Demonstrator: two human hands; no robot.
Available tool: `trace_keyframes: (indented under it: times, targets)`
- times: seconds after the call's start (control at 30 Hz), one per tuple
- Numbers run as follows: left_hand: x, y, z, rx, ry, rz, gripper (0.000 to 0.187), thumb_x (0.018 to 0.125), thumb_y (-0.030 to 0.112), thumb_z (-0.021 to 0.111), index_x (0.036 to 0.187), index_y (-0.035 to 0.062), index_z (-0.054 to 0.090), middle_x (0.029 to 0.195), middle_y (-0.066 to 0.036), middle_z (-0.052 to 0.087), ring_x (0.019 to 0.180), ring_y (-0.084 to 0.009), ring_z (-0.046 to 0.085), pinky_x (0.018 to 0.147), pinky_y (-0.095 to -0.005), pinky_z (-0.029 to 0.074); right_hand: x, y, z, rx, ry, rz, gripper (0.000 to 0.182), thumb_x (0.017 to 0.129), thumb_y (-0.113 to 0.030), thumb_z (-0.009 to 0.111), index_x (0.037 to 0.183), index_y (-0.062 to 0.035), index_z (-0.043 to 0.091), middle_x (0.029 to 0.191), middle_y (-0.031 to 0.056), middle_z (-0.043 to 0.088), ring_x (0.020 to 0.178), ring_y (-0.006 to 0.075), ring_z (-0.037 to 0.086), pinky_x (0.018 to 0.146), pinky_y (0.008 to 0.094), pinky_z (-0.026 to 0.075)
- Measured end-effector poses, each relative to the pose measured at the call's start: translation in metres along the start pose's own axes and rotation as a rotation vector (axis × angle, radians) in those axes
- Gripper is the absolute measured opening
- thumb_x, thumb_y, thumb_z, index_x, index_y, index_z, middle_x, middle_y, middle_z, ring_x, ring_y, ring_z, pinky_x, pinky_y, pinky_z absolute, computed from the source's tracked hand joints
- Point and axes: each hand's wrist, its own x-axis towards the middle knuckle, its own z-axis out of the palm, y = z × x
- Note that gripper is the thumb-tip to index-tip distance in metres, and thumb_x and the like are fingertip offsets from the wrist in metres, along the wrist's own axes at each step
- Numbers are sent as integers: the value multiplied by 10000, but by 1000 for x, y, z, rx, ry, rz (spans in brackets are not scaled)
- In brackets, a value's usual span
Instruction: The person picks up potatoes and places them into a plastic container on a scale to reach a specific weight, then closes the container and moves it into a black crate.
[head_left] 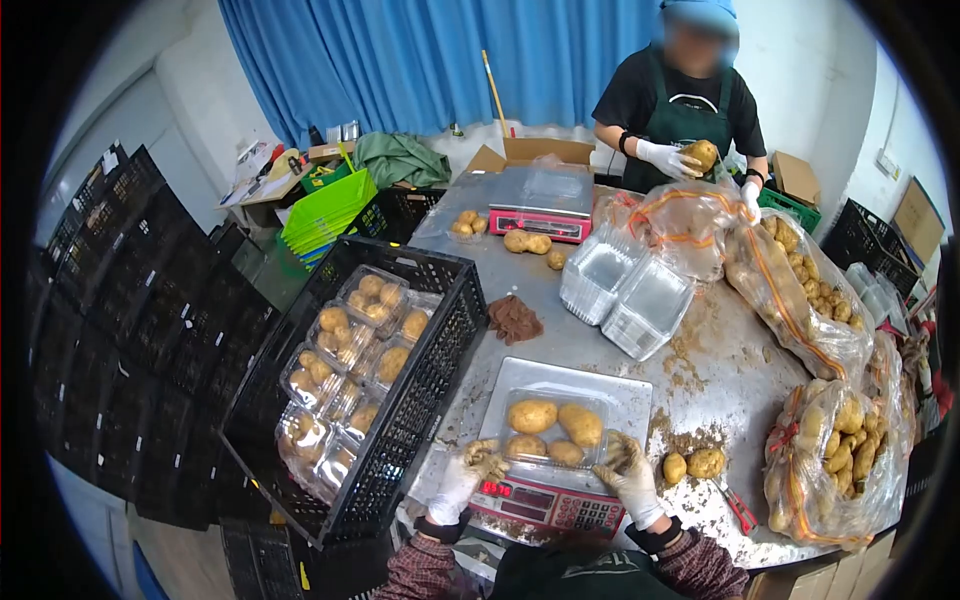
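Note:
A clear plastic clamshell box [512, 459] with several potatoes [533, 416] in it sits on the metal pan of a red digital scale [545, 506], whose red display is lit. My left hand [468, 478], in a soiled white glove, grips the box at its near left corner. At the near right corner, the gloved fingers of my right hand [630, 478] are closed on the box edge. Two loose potatoes [692, 465] lie on the table to the right of my right hand, with a red-handled tool [740, 512] close by.
On the left, a black crate [400, 425] holds filled potato boxes. Stacks of empty clear boxes [627, 290] stand mid-table near a brown cloth [515, 320]. Bags of potatoes [825, 460] line the right side. Across the table, a co-worker [690, 110] holds a potato behind another scale [540, 222].

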Motion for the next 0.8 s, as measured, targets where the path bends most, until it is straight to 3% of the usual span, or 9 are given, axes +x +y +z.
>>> trace_keyframes:
  times: [0.03,0.27,0.4,0.47,0.53,0.6,0.67,0.73,0.8]
  targets:
    - [1,-1,1,-67,33,-28,227,919,54,539,1127,-37,523,881,-162,665,763,-194,649,683,-299,544,5,6,-2,63,-67,35,631,737,37,723,1277,0,399,891,76,633,782,153,641,637,247,516]
    - [9,3,6,-92,93,-38,168,831,51,641,983,5,587,767,-75,662,631,-115,610,576,-230,498,14,-8,-12,583,-296,585,292,831,66,559,1087,46,421,820,180,624,702,262,659,598,328,557]
    - [6,11,9,-125,153,19,149,809,25,663,947,-5,616,720,-39,651,593,-89,582,534,-216,455,21,-4,-7,526,-276,316,204,785,112,563,916,4,449,722,156,609,621,263,646,560,325,539]
    - [-19,57,18,46,279,226,189,820,10,650,1004,-14,608,767,-51,657,606,-96,590,548,-220,462,21,-29,-6,492,-317,200,223,768,114,582,909,-1,453,704,158,609,604,254,640,528,319,519]
    - [-28,69,1,-247,162,381,377,854,105,653,1182,-35,531,1015,-119,643,875,-164,639,733,-266,507,15,-94,12,435,-338,85,277,755,115,557,998,30,454,709,100,561,618,230,621,536,318,517]
    - [-37,103,19,-511,340,529,587,869,208,633,1367,45,369,1234,-81,545,1157,-235,510,912,-384,451,14,-136,34,407,-386,29,293,785,80,583,1040,40,445,737,107,579,649,216,632,550,300,523]
    - [-47,141,32,-752,133,733,674,879,301,618,1425,101,275,1364,-91,423,1263,-257,406,982,-424,402,14,-169,68,396,-410,-123,317,813,44,600,1086,33,440,806,139,612,686,198,638,569,279,526]
    - [-39,138,21,-845,59,501,571,903,285,582,1387,122,325,1329,-116,452,1209,-263,457,1001,-456,394,30,-159,98,602,-465,-169,296,836,5,617,1104,9,491,907,142,643,751,193,643,643,309,540]
    - [-34,133,-11,-757,415,355,378,933,211,526,1280,82,450,1254,-120,501,1145,-234,498,986,-422,415,63,-172,105,-64,-943,-581,276,864,-130,634,1100,-7,559,924,125,664,874,221,649,743,351,520]
